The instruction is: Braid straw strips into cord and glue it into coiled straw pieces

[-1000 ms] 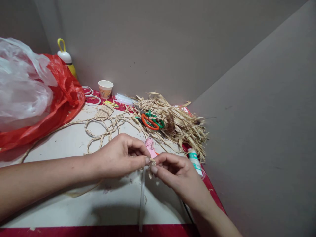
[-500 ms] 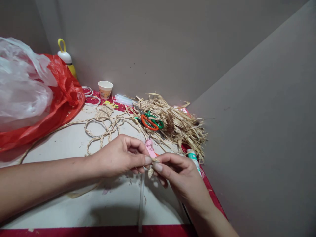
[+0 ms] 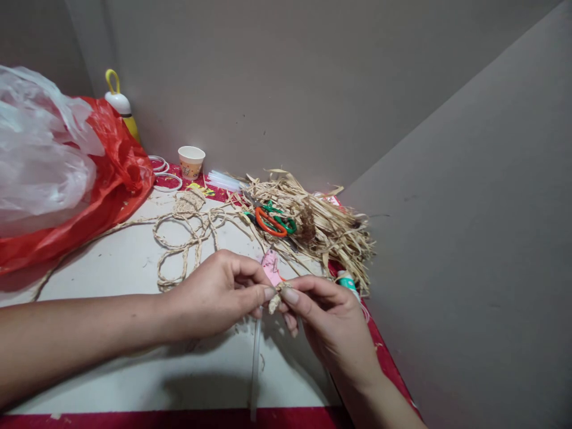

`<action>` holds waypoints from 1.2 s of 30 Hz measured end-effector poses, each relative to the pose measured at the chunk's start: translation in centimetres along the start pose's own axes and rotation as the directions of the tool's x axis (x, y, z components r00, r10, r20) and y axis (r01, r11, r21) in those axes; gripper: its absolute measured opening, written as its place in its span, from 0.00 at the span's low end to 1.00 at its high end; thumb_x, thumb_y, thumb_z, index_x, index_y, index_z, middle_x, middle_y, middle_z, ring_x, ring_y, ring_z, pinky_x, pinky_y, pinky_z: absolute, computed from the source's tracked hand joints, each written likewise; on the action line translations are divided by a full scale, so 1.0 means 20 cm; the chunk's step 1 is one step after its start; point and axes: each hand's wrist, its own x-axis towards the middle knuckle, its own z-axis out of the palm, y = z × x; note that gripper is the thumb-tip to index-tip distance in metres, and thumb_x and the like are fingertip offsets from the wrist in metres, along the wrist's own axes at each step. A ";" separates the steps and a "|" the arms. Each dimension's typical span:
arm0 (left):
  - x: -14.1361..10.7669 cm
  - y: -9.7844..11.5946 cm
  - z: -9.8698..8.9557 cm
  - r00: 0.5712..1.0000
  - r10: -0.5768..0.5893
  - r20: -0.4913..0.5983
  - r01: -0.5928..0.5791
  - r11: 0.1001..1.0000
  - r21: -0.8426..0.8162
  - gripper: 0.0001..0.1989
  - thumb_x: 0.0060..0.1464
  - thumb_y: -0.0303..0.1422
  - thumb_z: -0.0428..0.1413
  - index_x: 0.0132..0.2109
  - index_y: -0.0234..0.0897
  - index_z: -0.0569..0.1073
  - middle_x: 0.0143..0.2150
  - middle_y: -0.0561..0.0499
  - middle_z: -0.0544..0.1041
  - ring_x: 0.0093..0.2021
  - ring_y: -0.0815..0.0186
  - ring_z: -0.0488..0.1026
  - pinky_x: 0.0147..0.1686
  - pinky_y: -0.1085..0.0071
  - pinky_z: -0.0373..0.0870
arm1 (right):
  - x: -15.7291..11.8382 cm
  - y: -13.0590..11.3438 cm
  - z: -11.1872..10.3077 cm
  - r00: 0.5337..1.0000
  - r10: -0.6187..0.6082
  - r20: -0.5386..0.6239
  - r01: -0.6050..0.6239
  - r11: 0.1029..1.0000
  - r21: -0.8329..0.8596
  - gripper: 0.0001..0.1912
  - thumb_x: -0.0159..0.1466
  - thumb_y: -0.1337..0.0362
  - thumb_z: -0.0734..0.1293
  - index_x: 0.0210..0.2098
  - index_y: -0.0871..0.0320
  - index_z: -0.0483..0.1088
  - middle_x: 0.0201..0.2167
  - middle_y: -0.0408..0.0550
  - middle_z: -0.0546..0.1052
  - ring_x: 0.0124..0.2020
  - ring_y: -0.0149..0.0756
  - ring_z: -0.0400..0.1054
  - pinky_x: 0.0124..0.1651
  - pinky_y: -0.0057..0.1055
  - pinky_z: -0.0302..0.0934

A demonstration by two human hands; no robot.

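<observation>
A small piece of braided straw [image 3: 275, 302] is pinched between both hands over the white board. My left hand [image 3: 226, 292] grips its left side with thumb and forefinger. From the right, my right hand [image 3: 328, 310] closes on the same piece, thumb on top. Just behind the fingertips lies a pink object [image 3: 270, 267], partly hidden by the hands. A translucent stick [image 3: 255, 363] lies below the left fingertips. Looped braided straw cord [image 3: 172, 247] rests beyond my left hand.
Dried straw [image 3: 330, 229] is heaped at the back right, with orange-handled scissors [image 3: 270, 222] on it. A paper cup [image 3: 191, 164], white rings [image 3: 167, 182], a bottle [image 3: 118, 104] and plastic bags [image 3: 120, 173] stand or lie left. A thread spool [image 3: 348, 282] is at right.
The straw piece has tilted and risen slightly between my fingers. My left hand has shifted slightly down and right, and the cord loops near it have moved a little.
</observation>
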 end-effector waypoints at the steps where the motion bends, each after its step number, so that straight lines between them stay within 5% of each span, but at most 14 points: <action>1: 0.00 0.00 0.00 1.000 -0.024 0.007 0.025 0.999 -0.025 0.09 0.53 0.32 0.56 0.28 0.32 0.73 0.23 0.53 0.73 0.24 0.73 0.68 0.26 0.79 0.64 | 0.00 0.00 0.00 1.000 -0.005 -0.002 0.005 1.000 0.007 0.04 0.58 0.63 0.72 0.30 0.57 0.77 0.21 0.42 0.77 0.18 0.24 0.67 0.21 0.19 0.64; 7: 0.02 -0.03 -0.01 0.990 -0.140 0.013 0.141 0.984 -0.113 0.12 0.50 0.39 0.60 0.30 0.31 0.74 0.22 0.51 0.75 0.22 0.72 0.69 0.26 0.76 0.66 | 0.00 0.00 0.01 1.000 -0.026 -0.006 0.026 0.999 0.041 0.03 0.58 0.64 0.72 0.30 0.57 0.77 0.23 0.44 0.78 0.19 0.26 0.68 0.22 0.21 0.65; 17: 0.02 -0.02 -0.01 0.992 -0.123 0.038 0.128 0.964 -0.232 0.13 0.45 0.39 0.64 0.29 0.31 0.77 0.26 0.49 0.78 0.25 0.73 0.69 0.28 0.77 0.67 | -0.01 0.00 0.03 0.999 -0.028 -0.033 0.030 0.998 0.061 0.03 0.59 0.64 0.72 0.31 0.57 0.78 0.24 0.46 0.79 0.21 0.30 0.70 0.24 0.25 0.67; 26: 0.02 -0.02 0.00 0.990 -0.141 -0.010 0.139 0.981 -0.135 0.10 0.48 0.35 0.61 0.27 0.31 0.74 0.22 0.52 0.74 0.23 0.74 0.67 0.23 0.78 0.60 | 0.00 -0.01 0.04 1.000 0.013 0.026 -0.015 0.996 0.084 0.08 0.61 0.61 0.70 0.30 0.58 0.78 0.25 0.47 0.79 0.22 0.30 0.70 0.25 0.26 0.67; 33: 0.00 -0.03 0.00 0.988 -0.150 0.024 0.151 0.984 -0.091 0.08 0.48 0.33 0.60 0.28 0.31 0.74 0.23 0.51 0.75 0.22 0.73 0.67 0.23 0.78 0.62 | -0.01 0.02 0.05 0.998 -0.003 -0.067 0.000 0.999 -0.049 0.10 0.60 0.61 0.70 0.25 0.59 0.77 0.19 0.45 0.76 0.18 0.29 0.67 0.23 0.25 0.63; 36: 0.00 -0.04 0.00 0.986 -0.161 0.031 0.163 0.980 -0.110 0.08 0.48 0.32 0.59 0.27 0.32 0.74 0.22 0.51 0.75 0.23 0.72 0.69 0.25 0.77 0.65 | 0.00 0.03 0.05 0.998 0.003 -0.068 -0.001 0.999 0.033 0.09 0.60 0.62 0.70 0.26 0.59 0.77 0.18 0.44 0.75 0.18 0.29 0.66 0.23 0.25 0.63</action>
